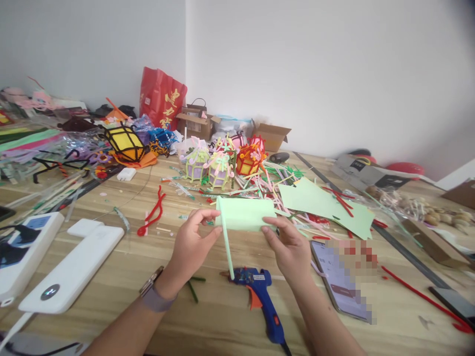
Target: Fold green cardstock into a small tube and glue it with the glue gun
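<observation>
I am pinching the pale green paper piece [245,213] with my left hand [193,244] closed on its left edge and my right hand [291,249] closed on its right, holding it up above the table [222,321] so its thin green strip [227,247] is hanging free, tip nearing the blue glue gun [260,291]. The piece is looking folded and boxy.
</observation>
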The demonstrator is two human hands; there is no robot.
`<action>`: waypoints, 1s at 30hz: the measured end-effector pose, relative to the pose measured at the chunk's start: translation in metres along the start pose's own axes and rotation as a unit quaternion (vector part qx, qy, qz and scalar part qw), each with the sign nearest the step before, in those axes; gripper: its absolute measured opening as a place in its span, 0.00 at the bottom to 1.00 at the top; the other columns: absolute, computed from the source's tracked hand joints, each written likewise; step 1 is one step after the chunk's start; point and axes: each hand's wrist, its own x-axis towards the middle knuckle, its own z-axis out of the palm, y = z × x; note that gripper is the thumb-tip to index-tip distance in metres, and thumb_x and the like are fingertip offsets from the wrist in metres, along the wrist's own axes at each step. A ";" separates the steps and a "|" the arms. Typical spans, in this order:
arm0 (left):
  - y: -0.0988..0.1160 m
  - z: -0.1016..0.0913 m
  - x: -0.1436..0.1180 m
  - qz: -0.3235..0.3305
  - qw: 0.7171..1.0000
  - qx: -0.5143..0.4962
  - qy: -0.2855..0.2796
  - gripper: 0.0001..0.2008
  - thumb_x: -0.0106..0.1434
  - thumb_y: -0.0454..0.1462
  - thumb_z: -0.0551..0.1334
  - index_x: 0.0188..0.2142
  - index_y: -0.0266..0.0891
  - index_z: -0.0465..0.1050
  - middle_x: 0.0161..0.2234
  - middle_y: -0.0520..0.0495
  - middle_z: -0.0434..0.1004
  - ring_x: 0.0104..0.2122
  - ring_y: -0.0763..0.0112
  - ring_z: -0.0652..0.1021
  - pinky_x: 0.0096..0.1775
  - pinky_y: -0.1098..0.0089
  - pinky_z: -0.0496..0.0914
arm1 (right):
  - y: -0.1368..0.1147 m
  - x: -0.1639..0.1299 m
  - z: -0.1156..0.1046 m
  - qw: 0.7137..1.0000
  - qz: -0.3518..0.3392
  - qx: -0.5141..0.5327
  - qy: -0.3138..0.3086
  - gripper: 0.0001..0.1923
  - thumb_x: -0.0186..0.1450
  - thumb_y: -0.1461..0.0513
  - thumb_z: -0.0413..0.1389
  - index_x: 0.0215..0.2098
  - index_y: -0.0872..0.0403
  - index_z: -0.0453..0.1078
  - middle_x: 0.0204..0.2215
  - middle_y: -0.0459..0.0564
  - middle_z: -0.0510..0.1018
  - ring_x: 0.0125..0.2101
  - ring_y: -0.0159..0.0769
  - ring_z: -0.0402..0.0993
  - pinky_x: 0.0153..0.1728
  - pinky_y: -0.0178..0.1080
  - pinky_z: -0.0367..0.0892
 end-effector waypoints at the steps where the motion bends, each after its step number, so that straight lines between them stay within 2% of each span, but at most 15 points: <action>1: 0.000 0.001 0.000 -0.004 1.000 -0.002 -0.004 0.10 0.55 0.37 0.64 0.39 0.43 0.74 0.36 0.49 0.75 0.39 0.67 0.73 0.44 0.67 0.66 | 0.001 0.000 0.000 1.000 0.005 0.006 -0.001 0.07 0.63 0.61 0.59 0.40 0.48 0.75 0.33 0.47 0.76 0.36 0.36 0.72 0.37 0.39 0.67; 7: -0.001 0.002 0.001 -0.029 0.999 -0.021 0.001 0.07 0.55 0.37 0.64 0.32 0.42 0.66 0.33 0.52 0.73 0.37 0.68 0.74 0.42 0.67 0.66 | 0.004 -0.001 0.001 0.999 0.031 0.017 0.001 0.07 0.63 0.59 0.59 0.40 0.49 0.75 0.34 0.49 0.77 0.36 0.38 0.73 0.39 0.41 0.68; 14: 0.001 0.000 0.000 -0.029 0.999 -0.019 -0.011 0.04 0.55 0.37 0.63 0.30 0.42 0.68 0.31 0.52 0.74 0.36 0.67 0.74 0.41 0.68 0.65 | 0.005 0.000 0.000 0.999 0.046 0.023 0.000 0.07 0.62 0.59 0.59 0.39 0.48 0.76 0.34 0.48 0.77 0.36 0.37 0.73 0.39 0.40 0.67; 21: 0.001 0.002 0.002 -0.104 0.980 -0.168 -0.013 0.09 0.57 0.43 0.64 0.30 0.41 0.68 0.28 0.52 0.75 0.31 0.70 0.75 0.36 0.71 0.67 | 0.001 0.003 0.000 0.998 0.038 0.046 0.014 0.07 0.61 0.59 0.60 0.38 0.48 0.76 0.31 0.47 0.78 0.34 0.37 0.74 0.36 0.40 0.68; 26: -0.001 0.005 0.006 -0.129 0.967 -0.218 0.008 0.13 0.58 0.45 0.64 0.38 0.41 0.69 0.30 0.51 0.78 0.34 0.70 0.76 0.39 0.71 0.67 | -0.001 0.002 -0.001 1.000 -0.017 -0.011 -0.007 0.06 0.63 0.60 0.58 0.39 0.48 0.75 0.31 0.47 0.78 0.34 0.37 0.74 0.37 0.40 0.69; 30: 0.001 0.004 0.008 -0.140 0.963 -0.229 0.039 0.13 0.57 0.44 0.66 0.36 0.41 0.66 0.29 0.53 0.77 0.32 0.71 0.75 0.39 0.71 0.66 | -0.006 0.001 -0.001 0.992 -0.088 -0.087 -0.028 0.06 0.64 0.63 0.57 0.39 0.48 0.75 0.31 0.47 0.78 0.33 0.35 0.75 0.36 0.38 0.70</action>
